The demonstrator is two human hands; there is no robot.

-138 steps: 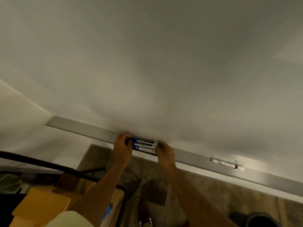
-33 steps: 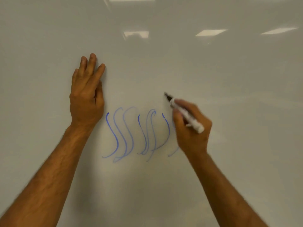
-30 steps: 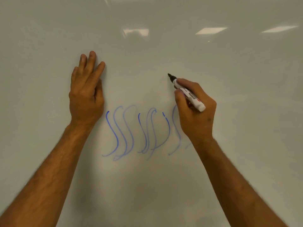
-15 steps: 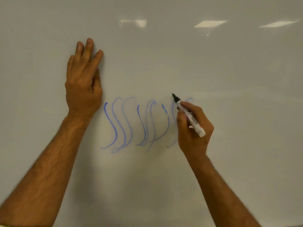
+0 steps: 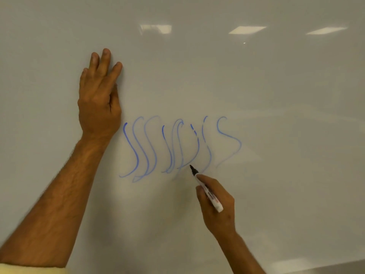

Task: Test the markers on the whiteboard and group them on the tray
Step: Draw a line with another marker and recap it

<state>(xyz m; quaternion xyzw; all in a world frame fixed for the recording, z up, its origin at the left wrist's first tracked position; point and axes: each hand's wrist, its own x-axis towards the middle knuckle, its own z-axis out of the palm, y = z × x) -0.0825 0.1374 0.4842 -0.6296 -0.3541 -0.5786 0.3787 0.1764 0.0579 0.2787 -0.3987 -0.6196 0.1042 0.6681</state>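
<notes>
— The left hand (image 5: 98,99) lies flat on the whiteboard (image 5: 276,115), fingers straight and close together, holding nothing. Just beside it run the blue strokes (image 5: 177,147).

— And the marker (image 5: 207,191)?

— Pinched in the right hand (image 5: 217,210), tip at the board below the strokes. It looks light, stiff and smooth; I'd hold it mid-barrel, as there.

— The tray?

— Out of sight.

The right hand (image 5: 217,208) hides the middle of the marker (image 5: 207,191), whose label print is too blurred to read, and both forearms are cut by the bottom frame edge.
</notes>
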